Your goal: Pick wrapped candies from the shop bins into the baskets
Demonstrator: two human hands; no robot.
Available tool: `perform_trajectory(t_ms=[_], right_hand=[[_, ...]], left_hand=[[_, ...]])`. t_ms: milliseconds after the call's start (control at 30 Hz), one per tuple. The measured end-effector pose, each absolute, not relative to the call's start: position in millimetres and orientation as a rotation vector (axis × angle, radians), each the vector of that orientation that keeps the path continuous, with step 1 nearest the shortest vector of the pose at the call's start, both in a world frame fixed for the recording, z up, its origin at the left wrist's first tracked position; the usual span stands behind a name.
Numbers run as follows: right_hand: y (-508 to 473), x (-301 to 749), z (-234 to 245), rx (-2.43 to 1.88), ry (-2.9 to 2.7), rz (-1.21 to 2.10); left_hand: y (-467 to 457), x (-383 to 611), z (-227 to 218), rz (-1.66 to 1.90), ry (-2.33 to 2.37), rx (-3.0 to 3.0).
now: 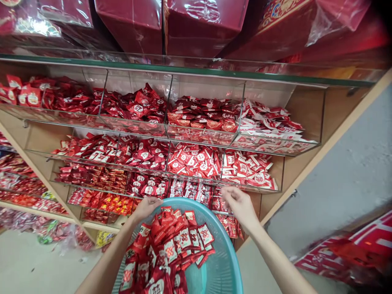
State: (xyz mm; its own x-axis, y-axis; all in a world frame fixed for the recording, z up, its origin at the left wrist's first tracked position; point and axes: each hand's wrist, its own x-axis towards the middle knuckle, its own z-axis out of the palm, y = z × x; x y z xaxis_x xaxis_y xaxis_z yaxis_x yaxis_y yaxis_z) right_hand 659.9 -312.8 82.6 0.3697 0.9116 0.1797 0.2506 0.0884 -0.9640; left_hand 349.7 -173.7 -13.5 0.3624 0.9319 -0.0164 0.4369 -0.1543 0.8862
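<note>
A round teal plastic basket (228,249) is in front of me at the bottom middle. It is part-filled with small red and white candy packets (171,245), heaped on its left side. My left hand (147,208) is closed on the basket's far rim at the left. My right hand (240,206) is just beyond the right rim, in front of the lower shelves. Its fingers are bent and drawn together; whether anything is between them I cannot make out. Nearest above it is a compartment of red and white packets (246,167).
Glass-fronted shelves (196,141) with divided compartments of red packets run across the view. Large dark red boxes (202,28) stand on the glass shelf (122,64) above. A wooden side panel (337,122) and grey wall (346,163) are at right. Bagged goods (61,230) lie low left.
</note>
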Motion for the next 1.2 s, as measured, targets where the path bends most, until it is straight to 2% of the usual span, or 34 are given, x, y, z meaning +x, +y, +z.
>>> perform_trajectory(t_ms=[133, 300, 433, 633, 1000, 1133, 1200], right_hand=[[-271, 648, 115, -1.498, -1.162, 0.598], [-244, 638, 120, -1.518, -0.956, 0.913], [-237, 634, 122, -1.474, -0.890, 0.947], [-237, 635, 128, -1.412, -0.875, 0.814], [-293, 658, 146, -1.335, -1.177, 0.313], [-324, 661, 142, -1.313, -1.354, 0.321], [-336, 658, 133, -1.318, -1.506, 0.456]], left_hand=[[-176, 354, -13, 0.699, 1.206, 1.735], [-176, 354, -18, 0.697, 1.179, 1.727], [-174, 353, -22, 0.690, 1.175, 1.752], [-174, 351, -23, 0.658, 1.214, 1.730], [-177, 356, -9, 0.641, 1.245, 1.699], [-178, 358, -7, 0.634, 1.240, 1.678], [-178, 359, -6, 0.611, 1.248, 1.685]])
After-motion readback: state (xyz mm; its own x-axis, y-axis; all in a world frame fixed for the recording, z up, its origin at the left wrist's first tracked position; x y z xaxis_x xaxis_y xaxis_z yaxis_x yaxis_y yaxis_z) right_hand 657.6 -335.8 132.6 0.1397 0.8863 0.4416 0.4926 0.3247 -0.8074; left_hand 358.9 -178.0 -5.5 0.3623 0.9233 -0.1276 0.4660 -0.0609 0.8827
